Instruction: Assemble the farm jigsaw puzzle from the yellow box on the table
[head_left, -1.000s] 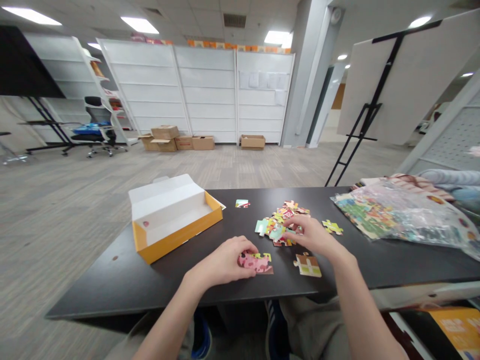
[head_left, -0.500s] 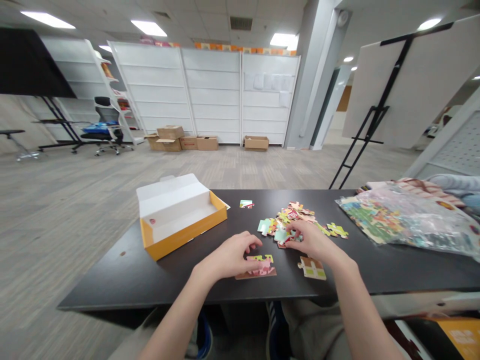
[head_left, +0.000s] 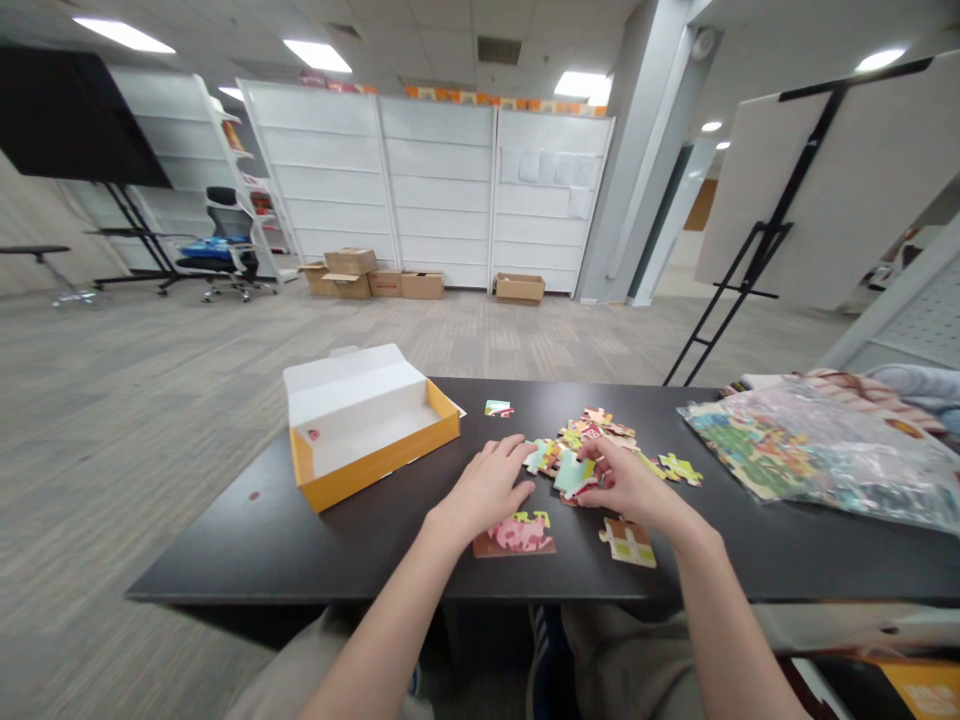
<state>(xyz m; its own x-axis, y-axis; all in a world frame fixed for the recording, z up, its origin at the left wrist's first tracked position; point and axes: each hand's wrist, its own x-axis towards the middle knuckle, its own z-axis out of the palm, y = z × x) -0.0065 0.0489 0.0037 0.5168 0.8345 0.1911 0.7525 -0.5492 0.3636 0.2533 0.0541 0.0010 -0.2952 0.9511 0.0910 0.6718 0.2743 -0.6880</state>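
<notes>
I sit at a black table (head_left: 315, 545) with a heap of colourful jigsaw pieces (head_left: 592, 436) in the middle. My right hand (head_left: 630, 485) pinches a teal and white puzzle piece (head_left: 573, 474) lifted at the heap's near edge. My left hand (head_left: 487, 482) lies on the table with fingers stretched toward the heap's left side, holding nothing. Just below it rests a joined pink and brown puzzle section (head_left: 515, 535). A loose brown and green piece (head_left: 628, 541) sits under my right wrist.
An open yellow box (head_left: 371, 425) with a white inside stands at the left. A single piece (head_left: 497, 408) lies behind the heap. A clear plastic bag over a printed puzzle sheet (head_left: 810, 450) covers the right end. An easel and cardboard boxes stand beyond.
My left hand let go of the pink section and moved up toward the heap. My right hand lifted a teal piece out of the heap. The camera shifted slightly.
</notes>
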